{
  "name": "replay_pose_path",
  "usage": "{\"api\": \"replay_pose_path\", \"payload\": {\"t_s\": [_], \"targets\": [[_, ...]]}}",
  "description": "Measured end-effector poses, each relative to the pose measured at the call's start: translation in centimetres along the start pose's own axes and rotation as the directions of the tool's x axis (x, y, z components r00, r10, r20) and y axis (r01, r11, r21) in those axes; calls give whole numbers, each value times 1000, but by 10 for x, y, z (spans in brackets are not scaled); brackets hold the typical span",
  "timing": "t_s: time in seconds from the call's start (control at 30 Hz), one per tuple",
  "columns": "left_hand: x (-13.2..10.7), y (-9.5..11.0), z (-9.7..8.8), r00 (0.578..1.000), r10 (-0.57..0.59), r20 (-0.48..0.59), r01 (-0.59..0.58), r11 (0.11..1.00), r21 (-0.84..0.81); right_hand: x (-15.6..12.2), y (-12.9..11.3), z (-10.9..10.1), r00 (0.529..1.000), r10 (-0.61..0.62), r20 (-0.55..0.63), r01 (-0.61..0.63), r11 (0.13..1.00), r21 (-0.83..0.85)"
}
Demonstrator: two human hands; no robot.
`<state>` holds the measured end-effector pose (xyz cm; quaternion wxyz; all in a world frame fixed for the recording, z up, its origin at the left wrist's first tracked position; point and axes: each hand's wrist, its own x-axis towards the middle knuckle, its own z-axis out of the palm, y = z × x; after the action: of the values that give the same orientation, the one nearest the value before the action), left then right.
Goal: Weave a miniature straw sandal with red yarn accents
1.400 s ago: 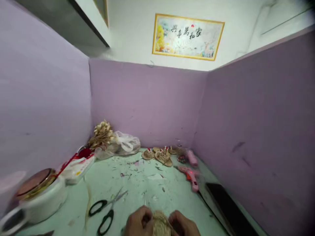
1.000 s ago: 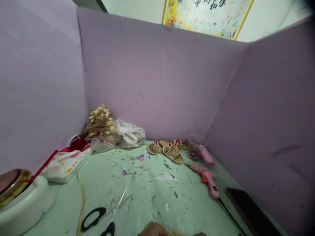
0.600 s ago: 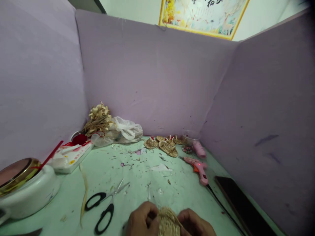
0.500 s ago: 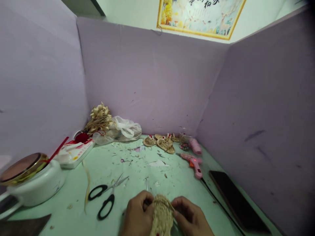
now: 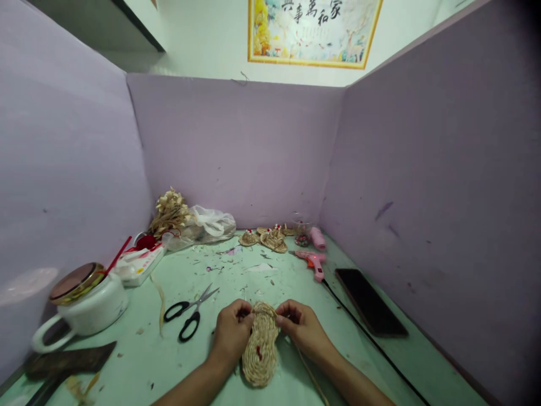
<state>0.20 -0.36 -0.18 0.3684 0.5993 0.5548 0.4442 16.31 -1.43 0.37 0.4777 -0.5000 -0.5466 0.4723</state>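
Note:
A woven straw shoe sole (image 5: 261,361), small and narrow at its waist, lies lengthwise before me with a small red mark on its lower half. My left hand (image 5: 234,332) pinches the left edge of its far end between thumb and bent fingers. On the opposite edge, the thumb and forefinger of my right hand (image 5: 302,327) are closed at the sole's rim. A thin straw strand (image 5: 311,376) trails from beneath my right hand toward the near edge. Whether my right fingers also grip this strand cannot be made out.
Black-handled scissors (image 5: 190,316) lie left of my hands. To the right are a pink glue gun (image 5: 315,265) with its cord and a dark phone (image 5: 369,301). A white mug (image 5: 91,307) and dark blade (image 5: 70,361) sit left. Small straw slippers (image 5: 273,241) rest at the back.
The camera view has tilted and shifted, so more of the sole and both forearms show. Both hands keep their places at the sole's far end.

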Motion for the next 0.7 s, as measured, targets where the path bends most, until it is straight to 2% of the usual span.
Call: {"api": "replay_pose_path", "payload": {"t_s": [0.37,0.7], "targets": [[-4,4,-2,1000,-13,18,14,999,-31,-4,-13,2,985,164,56,-169,980,109],[-5,8,-3,1000,-14,12,14,1000,1,-4,-12,1,979,197,45,-201,973,116]]}}
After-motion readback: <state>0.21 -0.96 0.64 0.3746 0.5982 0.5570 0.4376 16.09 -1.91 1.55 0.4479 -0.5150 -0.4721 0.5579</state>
